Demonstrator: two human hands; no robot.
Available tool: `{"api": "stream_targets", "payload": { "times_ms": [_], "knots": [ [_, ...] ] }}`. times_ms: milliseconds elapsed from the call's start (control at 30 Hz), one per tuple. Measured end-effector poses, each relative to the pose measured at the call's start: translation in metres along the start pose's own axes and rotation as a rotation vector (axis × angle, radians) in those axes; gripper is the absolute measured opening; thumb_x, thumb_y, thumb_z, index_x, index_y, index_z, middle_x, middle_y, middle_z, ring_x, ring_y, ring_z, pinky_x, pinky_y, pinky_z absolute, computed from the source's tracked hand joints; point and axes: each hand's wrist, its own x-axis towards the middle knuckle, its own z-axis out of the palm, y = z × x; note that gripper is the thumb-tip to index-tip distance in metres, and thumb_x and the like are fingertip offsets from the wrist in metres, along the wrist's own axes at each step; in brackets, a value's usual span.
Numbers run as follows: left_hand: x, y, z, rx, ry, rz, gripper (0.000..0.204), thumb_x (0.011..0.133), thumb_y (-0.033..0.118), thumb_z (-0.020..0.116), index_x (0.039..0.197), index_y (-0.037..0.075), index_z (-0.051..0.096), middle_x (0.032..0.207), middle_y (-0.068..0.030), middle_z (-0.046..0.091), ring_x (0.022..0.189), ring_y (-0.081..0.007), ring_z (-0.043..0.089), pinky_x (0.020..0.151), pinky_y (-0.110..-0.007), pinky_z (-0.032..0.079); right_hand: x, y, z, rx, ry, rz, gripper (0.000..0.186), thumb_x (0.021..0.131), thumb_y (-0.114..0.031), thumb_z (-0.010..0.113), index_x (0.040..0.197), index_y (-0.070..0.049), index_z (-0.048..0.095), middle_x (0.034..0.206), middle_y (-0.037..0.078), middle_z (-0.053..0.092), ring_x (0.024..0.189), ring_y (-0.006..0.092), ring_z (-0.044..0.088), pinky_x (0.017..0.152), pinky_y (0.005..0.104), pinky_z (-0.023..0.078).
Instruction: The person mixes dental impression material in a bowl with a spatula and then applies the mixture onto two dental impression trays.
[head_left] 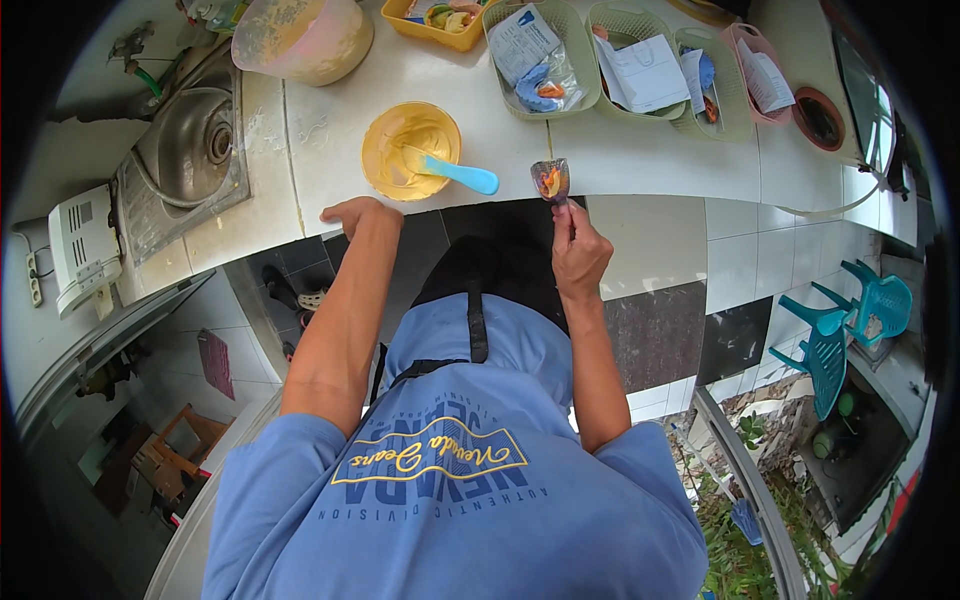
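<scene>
the left hand (362, 213) rests at the counter's front edge, loosely open with its fingers toward the left, and nothing shows in its grasp; whether it touches the bowl just above it cannot be told. the right hand (582, 252) is closed, thumb and fingers pinching the handle of a small impression tray (550, 180), which it holds up at the counter's edge, to the right of the bowl.

the mixing bowl (372, 112) is round and yellow, its inside smeared with a thick, creamy yellow paste (425, 137) that lies in soft folds. a smooth light-blue spatula (460, 174) leans in it, its rounded handle jutting over the rim. the counter (330, 160) is pale, smooth and tiled. behind stand a translucent pink tub (350, 55) streaked with dried residue and a pale green perforated plastic basket (500, 75) holding blue moulded pieces in clear wrapping.

the tray looks shiny, grey and cup-shaped, dotted with holes, with orange and yellowish material inside; finer detail is too small to tell.
</scene>
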Motion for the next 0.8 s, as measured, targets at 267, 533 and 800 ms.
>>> {"api": "stream_targets", "payload": {
  "times_ms": [267,533,800],
  "knots": [
    [0.017,0.002,-0.001,-0.027,-0.151,-0.02,0.093,0.076,0.077,0.039,0.121,-0.003,0.055,0.121,-0.0058,0.061,0.104,-0.0265,0.059,0.085,-0.038,0.049,-0.008,0.005,0.0,-0.016,-0.018,0.013,0.012,0.09,-0.005,0.057,0.096,0.0,0.065,0.077,0.014,0.067,0.066,0.0302,0.067,0.056,0.0335,0.051],
    [0.0,0.002,0.002,-0.039,-0.013,-0.042,0.089,0.077,0.074,0.04,0.118,-0.003,0.057,0.117,-0.006,0.063,0.1,-0.0272,0.06,0.083,-0.038,0.049,-0.001,0.021,0.009,0.939,-0.269,0.6,0.027,0.098,-0.021,0.052,0.097,0.004,0.062,0.08,0.01,0.067,0.067,0.0135,0.064,0.062,0.025,0.053],
    [-0.011,0.002,-0.006,-0.038,-0.051,-0.043,0.071,0.083,0.065,0.042,0.116,0.005,0.061,0.116,-0.0065,0.063,0.102,-0.0259,0.061,0.085,-0.037,0.05,-0.005,0.037,0.02,1.082,-0.281,0.797,0.024,0.097,-0.022,0.053,0.096,0.0,0.061,0.079,0.008,0.065,0.066,0.0108,0.06,0.062,0.0226,0.049]
  ]
}}
